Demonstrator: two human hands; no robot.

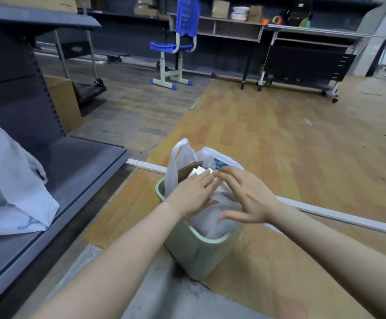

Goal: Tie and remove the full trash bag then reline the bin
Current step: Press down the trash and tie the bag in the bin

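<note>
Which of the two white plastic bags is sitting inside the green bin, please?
The bag under both hands, standing in the green bin with cardboard showing. The other white bag lies slumped on the grey shelf to the left.

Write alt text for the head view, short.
Both hands, left hand and right hand, fingers straight, press on a full white trash bag in a pale green bin on a wooden floor; another white bag lies on a grey shelf at left.
</note>
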